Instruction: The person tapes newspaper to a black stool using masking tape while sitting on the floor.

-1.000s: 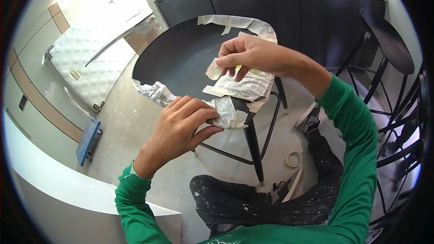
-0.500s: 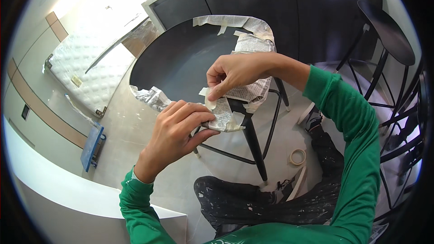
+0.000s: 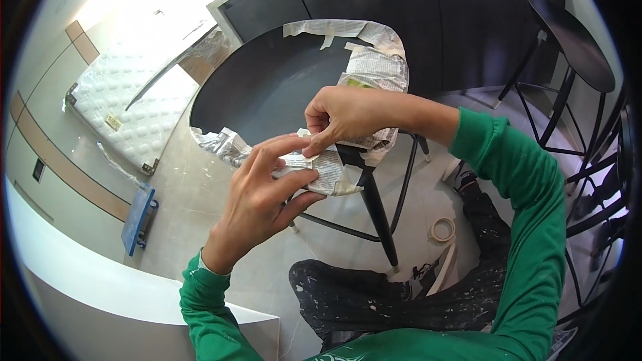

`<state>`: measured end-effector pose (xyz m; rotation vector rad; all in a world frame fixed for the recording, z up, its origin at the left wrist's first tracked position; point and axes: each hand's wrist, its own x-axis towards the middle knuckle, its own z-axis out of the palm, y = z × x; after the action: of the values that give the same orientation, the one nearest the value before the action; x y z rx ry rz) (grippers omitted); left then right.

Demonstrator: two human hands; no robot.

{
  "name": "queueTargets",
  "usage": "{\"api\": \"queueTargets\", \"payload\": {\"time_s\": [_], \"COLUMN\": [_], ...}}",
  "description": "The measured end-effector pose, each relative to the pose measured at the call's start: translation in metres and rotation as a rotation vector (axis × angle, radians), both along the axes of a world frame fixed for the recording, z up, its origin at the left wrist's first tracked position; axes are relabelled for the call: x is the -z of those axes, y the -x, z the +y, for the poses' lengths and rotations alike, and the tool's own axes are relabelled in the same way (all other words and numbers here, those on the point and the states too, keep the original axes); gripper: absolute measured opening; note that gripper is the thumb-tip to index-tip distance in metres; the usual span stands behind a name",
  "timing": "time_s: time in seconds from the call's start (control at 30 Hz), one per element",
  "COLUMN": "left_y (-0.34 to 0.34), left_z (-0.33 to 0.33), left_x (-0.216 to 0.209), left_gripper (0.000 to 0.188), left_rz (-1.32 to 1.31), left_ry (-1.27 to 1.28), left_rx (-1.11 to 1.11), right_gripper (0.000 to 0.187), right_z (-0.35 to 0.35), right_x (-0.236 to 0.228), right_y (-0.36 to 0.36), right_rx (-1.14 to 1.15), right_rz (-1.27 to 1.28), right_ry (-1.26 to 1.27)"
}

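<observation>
A stool's black seat (image 3: 261, 87) has newspaper (image 3: 329, 172) wrapped along its near and right edges, fixed with pale tape. My left hand (image 3: 247, 197) is closed round the papered near edge, thumb underneath and fingers on top. Its index finger reaches up to the fingertips of my right hand (image 3: 338, 115). That hand pinches a short strip of masking tape (image 3: 313, 162) lying against the newspaper. Part of the strip is hidden by the fingers.
A masking tape roll (image 3: 441, 240) lies on the floor near my legs (image 3: 348, 301). Another black stool (image 3: 572, 47) stands at right. Dark cabinets (image 3: 394, 0) are behind. At left are a wrapped mattress (image 3: 127, 100), a blue trolley (image 3: 137, 220) and a white ledge (image 3: 120, 277).
My left index finger has lifted and stretched across to the tape beside my right fingertips. My right hand has lowered slightly, pressing the strip closer to the newspaper.
</observation>
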<state>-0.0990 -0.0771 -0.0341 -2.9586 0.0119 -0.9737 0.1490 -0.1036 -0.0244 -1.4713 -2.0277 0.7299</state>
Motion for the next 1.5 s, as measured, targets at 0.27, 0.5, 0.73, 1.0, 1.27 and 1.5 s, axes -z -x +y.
{"api": "queueTargets", "payload": {"time_s": [0.27, 0.5, 0.73, 1.0, 1.27, 1.5], "left_y": [0.000, 0.002, 0.004, -0.004, -0.006, 0.019], "left_z": [0.004, 0.001, 0.000, 0.022, 0.016, 0.040], "left_x": [0.003, 0.003, -0.035, -0.051, -0.048, -0.077], "left_gripper": [0.028, 0.041, 0.089, 0.096, 0.095, 0.062], "left_rz": [0.044, 0.068, 0.311, 0.605, 0.608, 0.134], "left_ry": [-0.090, -0.003, 0.282, 0.272, 0.140, 0.074], "left_rx": [0.018, -0.037, -0.092, -0.160, -0.269, -0.172], "right_gripper": [0.053, 0.054, 0.028, 0.025, 0.045, 0.048], "right_z": [0.009, 0.018, 0.013, -0.073, -0.109, -0.119], "right_x": [0.009, 0.006, 0.008, 0.040, 0.084, 0.075], "right_y": [-0.008, -0.020, -0.012, -0.017, 0.000, -0.024], "right_rx": [0.084, 0.196, 0.200, 0.235, 0.217, 0.377], "right_rz": [-0.142, 0.126, 0.011, 0.029, -0.149, -0.029], "right_ry": [-0.189, 0.021, -0.176, -0.689, -0.936, -1.050]}}
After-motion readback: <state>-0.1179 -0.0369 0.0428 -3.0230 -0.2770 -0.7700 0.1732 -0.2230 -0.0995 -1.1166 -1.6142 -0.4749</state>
